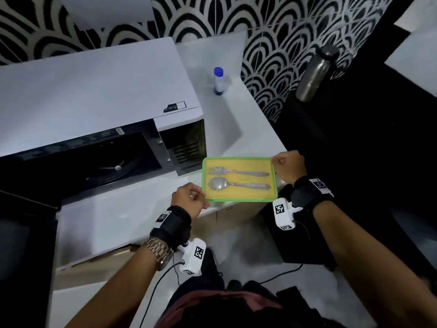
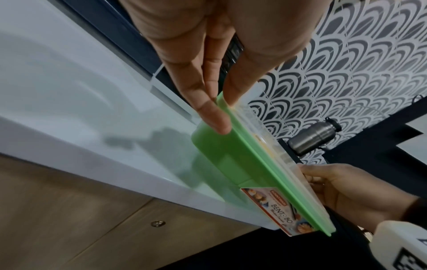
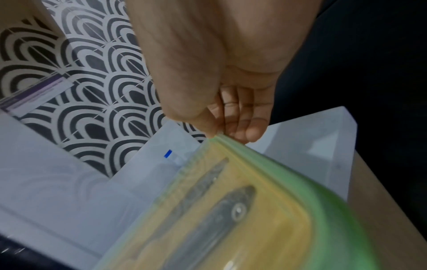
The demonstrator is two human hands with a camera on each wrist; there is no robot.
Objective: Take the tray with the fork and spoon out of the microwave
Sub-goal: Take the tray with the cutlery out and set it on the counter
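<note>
Between the left hand (image 1: 189,196) and right hand (image 1: 287,165), each pinching an opposite corner, the tray (image 1: 238,198) with fork (image 1: 236,172) and spoon (image 1: 237,185) hangs clear of the open microwave (image 1: 94,110), so only setting it down seems left.

The green-rimmed yellow plastic tray (image 1: 239,159) is showing a smooth, slightly translucent rim; inside it the metal fork (image 1: 236,172) and metal spoon (image 1: 237,184) are gleaming dully. Beneath the tray, the white countertop (image 1: 123,218) is looking glossy, and right of the tray a brushed steel bottle (image 1: 315,73) is shining.
</note>
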